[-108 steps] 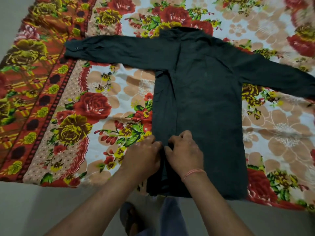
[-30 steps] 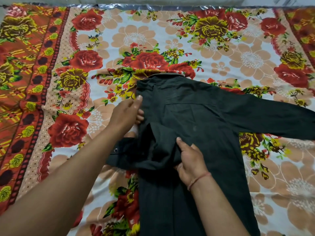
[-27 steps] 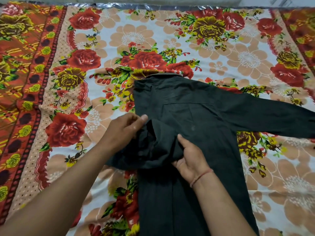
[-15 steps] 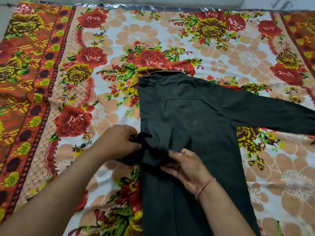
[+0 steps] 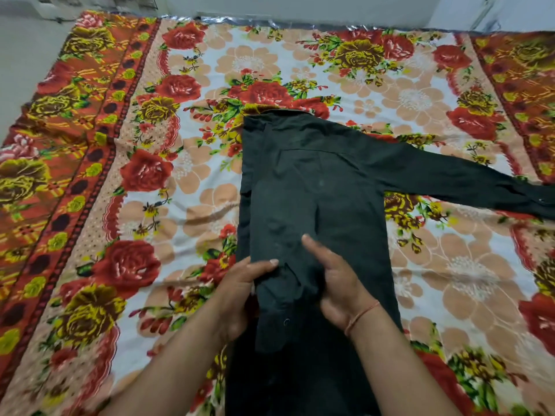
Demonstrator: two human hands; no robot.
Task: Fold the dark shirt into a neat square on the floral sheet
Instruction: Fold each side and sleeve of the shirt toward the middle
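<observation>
The dark shirt point(image 5: 324, 187) lies back-up on the floral sheet point(image 5: 186, 205), collar at the far end. Its left side is folded in, and the left sleeve point(image 5: 279, 298) lies down along the body, cuff with a button nearest me. The right sleeve point(image 5: 450, 178) stretches out flat to the right. My left hand point(image 5: 240, 292) holds the folded sleeve's left edge, thumb on top. My right hand point(image 5: 336, 283) presses flat against the sleeve's right side, fingers apart. The shirt's hem is hidden below my arms.
The sheet has a red and orange patterned border on the left point(image 5: 60, 163) and right point(image 5: 528, 85). Grey floor point(image 5: 21, 55) shows beyond the sheet's left and far edges. A shiny strip point(image 5: 240, 21) runs along the far edge.
The left sleeve, bunched at the shirt's side a second ago, now lies straight down the body. Both hands have slid toward me along it.
</observation>
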